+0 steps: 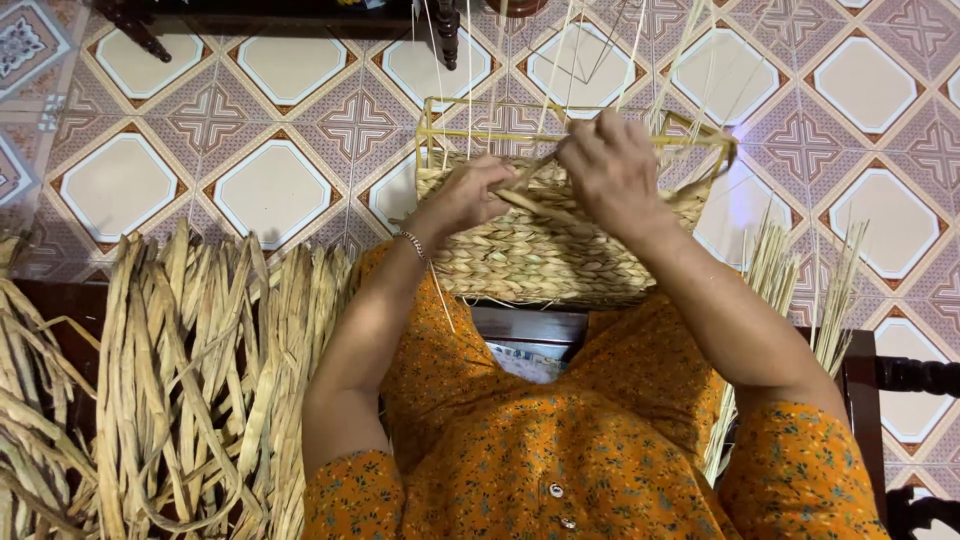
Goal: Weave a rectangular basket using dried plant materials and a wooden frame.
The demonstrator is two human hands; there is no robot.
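A half-woven straw basket (pixel 535 255) rests on my lap, its braided wall facing me and a yellow wire frame (pixel 440 118) rising above the woven part. My left hand (pixel 468 195) presses against the upper edge of the weave and pinches a flat straw strand (pixel 535 205). Above the rim, my right hand (pixel 608 165) is closed around the same strand and pulls it across the frame. Thin upright stakes (pixel 570 50) stick up from the basket beyond my hands. A thin bracelet (pixel 413 243) sits on my left wrist.
A large pile of dried flat straw leaves (pixel 190 380) lies to my left. A bundle of thin stalks (pixel 790 290) stands at my right. Dark wooden chair arms (pixel 915 375) flank me, over a patterned tile floor (pixel 270 130). Dark furniture legs (pixel 445 30) stand at the top.
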